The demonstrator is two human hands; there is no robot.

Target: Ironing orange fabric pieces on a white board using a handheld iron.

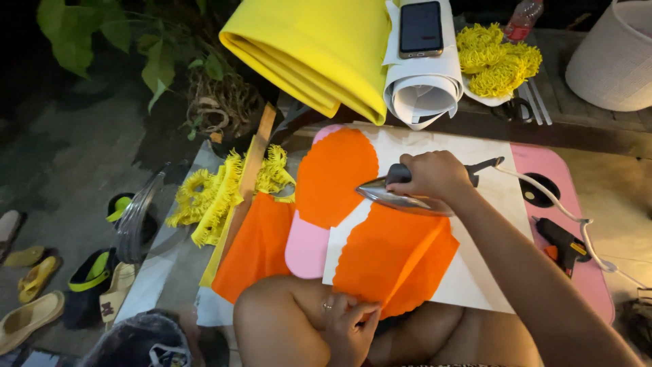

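My right hand [435,175] grips the handle of a clothes iron [394,194], whose metal sole rests on a white sheet [489,197] between two orange scalloped foam pieces. One orange piece [336,177] lies above the iron, the other [394,258] below it. My left hand [348,321], with a ring on one finger, pinches the near edge of the lower orange piece above my knee. A pink board [305,248] lies under the sheets.
A black glue gun [562,241] and the iron's white cord [570,214] lie at the right on the pink board. Yellow foam roll [312,47], white paper roll with a phone [421,27], yellow fringe [210,197], and plant [156,61] surround. Sandals [34,278] lie at left.
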